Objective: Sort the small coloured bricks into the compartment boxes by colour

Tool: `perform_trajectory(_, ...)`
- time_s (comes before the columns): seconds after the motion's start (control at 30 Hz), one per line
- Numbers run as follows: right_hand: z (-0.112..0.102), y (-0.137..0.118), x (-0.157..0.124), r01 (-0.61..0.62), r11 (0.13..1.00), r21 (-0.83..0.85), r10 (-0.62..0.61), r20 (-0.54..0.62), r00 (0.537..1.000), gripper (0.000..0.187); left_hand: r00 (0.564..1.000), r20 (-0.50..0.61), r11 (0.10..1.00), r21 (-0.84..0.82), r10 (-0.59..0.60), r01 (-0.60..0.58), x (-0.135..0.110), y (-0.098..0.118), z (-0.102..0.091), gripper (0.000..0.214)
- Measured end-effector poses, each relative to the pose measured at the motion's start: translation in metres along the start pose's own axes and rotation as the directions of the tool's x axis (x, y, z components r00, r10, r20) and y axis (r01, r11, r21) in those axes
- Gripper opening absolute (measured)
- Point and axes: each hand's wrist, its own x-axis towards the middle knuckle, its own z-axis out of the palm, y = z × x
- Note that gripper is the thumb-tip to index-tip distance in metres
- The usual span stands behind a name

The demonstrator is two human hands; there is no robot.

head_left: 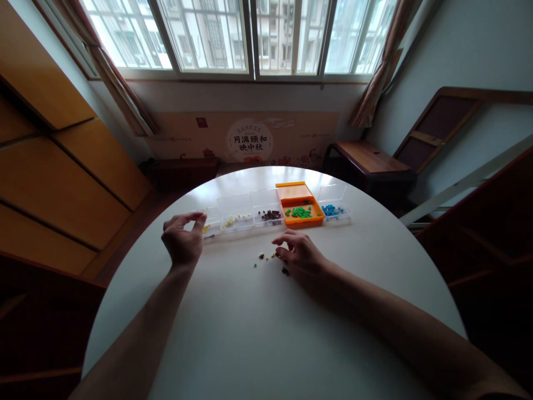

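Observation:
My left hand (183, 239) is at the leftmost clear box (213, 231), thumb and forefinger pinched together above its yellow pieces (206, 228). Whatever sits in the pinch is too small to make out. Over the table's middle, my right hand (300, 253) has its fingers bent, with a gap between thumb and forefinger. Close to its fingertips lie loose small pieces: a brown piece (261, 256), a green piece (255, 265) and a few yellow bits (267, 258). Dark pieces (285, 271) lie beneath the hand, partly in its shadow.
A row of lidded boxes stands open on the round white table (233, 333): pale yellow pieces (231, 221), dark brown pieces (271, 215), green pieces (300, 213) in an orange box (306, 223), and blue pieces (331, 210). A wooden stool (370, 155) stands behind.

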Motion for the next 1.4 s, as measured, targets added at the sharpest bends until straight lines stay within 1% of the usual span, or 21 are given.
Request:
perform_trajectory(0.07, 0.002, -0.003, -0.002, 0.035, 0.996, -0.085, -0.03, 0.052, 0.998, 0.02, 1.0, -0.003, 0.999, 0.021, -0.027, 0.027, 0.001, -0.005, 0.001, 0.014)
perform_trajectory(0.17, 0.005, -0.007, -0.004, 0.087, 0.972, -0.217, -0.067, 0.098, 0.993, 0.015, 0.999, 0.009, 0.999, 0.03, -0.039, 0.039, 0.0, -0.008, 0.002, 0.014)
perform_trajectory(0.3, 0.006, -0.011, -0.004, 0.11, 0.948, -0.298, -0.075, 0.126, 0.989, 0.014, 0.998, 0.008, 0.998, 0.035, -0.059, 0.058, -0.001, -0.01, 0.004, 0.016)
perform_trajectory(0.37, 0.005, -0.012, -0.003, 0.097, 0.951, -0.293, -0.06, 0.131, 0.989, 0.014, 0.997, -0.002, 0.997, 0.033, -0.077, 0.077, -0.001, -0.01, 0.004, 0.018)
perform_trajectory(0.43, 0.004, -0.013, -0.002, 0.07, 0.967, -0.244, -0.042, 0.119, 0.992, 0.013, 0.998, -0.006, 0.998, 0.017, -0.059, 0.059, -0.002, -0.006, 0.004, 0.019)
perform_trajectory(0.5, 0.003, -0.011, -0.001, 0.017, 0.99, -0.139, -0.007, 0.076, 0.997, 0.011, 1.0, 0.002, 1.0, -0.015, 0.024, -0.024, -0.005, 0.003, 0.004, 0.019)
perform_trajectory(0.53, 0.003, -0.009, 0.0, -0.015, 0.998, -0.066, 0.018, 0.049, 0.999, 0.011, 0.996, 0.014, 0.996, -0.035, 0.089, -0.088, -0.008, 0.01, 0.004, 0.018)
perform_trajectory(0.6, 0.002, -0.004, 0.001, -0.076, 0.992, 0.103, 0.075, 0.01, 0.997, 0.01, 0.97, 0.053, 0.969, -0.091, 0.235, -0.23, -0.016, 0.026, 0.004, 0.015)
perform_trajectory(0.63, 0.002, -0.002, 0.002, -0.101, 0.977, 0.187, 0.102, 0.006, 0.995, 0.01, 0.948, 0.079, 0.947, -0.126, 0.307, -0.296, -0.021, 0.034, 0.004, 0.012)
perform_trajectory(0.7, 0.002, 0.0, 0.004, -0.141, 0.932, 0.335, 0.139, 0.03, 0.99, 0.014, 0.881, 0.169, 0.89, -0.211, 0.441, -0.405, -0.032, 0.051, 0.004, 0.008)
perform_trajectory(0.77, 0.003, -0.001, 0.007, -0.176, 0.878, 0.445, 0.158, 0.076, 0.984, 0.018, 0.81, 0.238, 0.837, -0.272, 0.536, -0.474, -0.042, 0.064, 0.004, 0.008)
perform_trajectory(0.8, 0.003, -0.003, 0.007, -0.191, 0.852, 0.488, 0.164, 0.097, 0.982, 0.02, 0.771, 0.27, 0.812, -0.291, 0.577, -0.506, -0.046, 0.068, 0.004, 0.008)
perform_trajectory(0.87, 0.004, -0.007, 0.009, -0.21, 0.811, 0.546, 0.169, 0.124, 0.978, 0.024, 0.724, 0.295, 0.779, -0.306, 0.624, -0.547, -0.052, 0.073, 0.003, 0.009)
perform_trajectory(0.93, 0.005, -0.011, 0.009, -0.204, 0.801, 0.563, 0.165, 0.12, 0.979, 0.025, 0.709, 0.3, 0.768, -0.308, 0.639, -0.562, -0.054, 0.074, 0.003, 0.01)
perform_trajectory(1.03, 0.006, -0.015, 0.008, -0.173, 0.816, 0.551, 0.141, 0.101, 0.985, 0.023, 0.707, 0.297, 0.765, -0.314, 0.642, -0.562, -0.054, 0.074, 0.003, 0.01)
perform_trajectory(1.17, 0.008, -0.017, 0.008, -0.163, 0.832, 0.531, 0.133, 0.094, 0.987, 0.022, 0.703, 0.309, 0.767, -0.305, 0.641, -0.565, -0.054, 0.074, 0.002, 0.009)
perform_trajectory(1.3, 0.008, -0.018, 0.007, -0.12, 0.863, 0.491, 0.11, 0.051, 0.993, 0.022, 0.688, 0.312, 0.755, -0.304, 0.655, -0.581, -0.055, 0.073, 0.003, 0.006)
perform_trajectory(1.4, 0.008, -0.016, 0.006, -0.11, 0.868, 0.485, 0.099, 0.049, 0.994, 0.02, 0.692, 0.318, 0.76, -0.332, 0.648, -0.559, -0.054, 0.069, 0.005, 0.006)
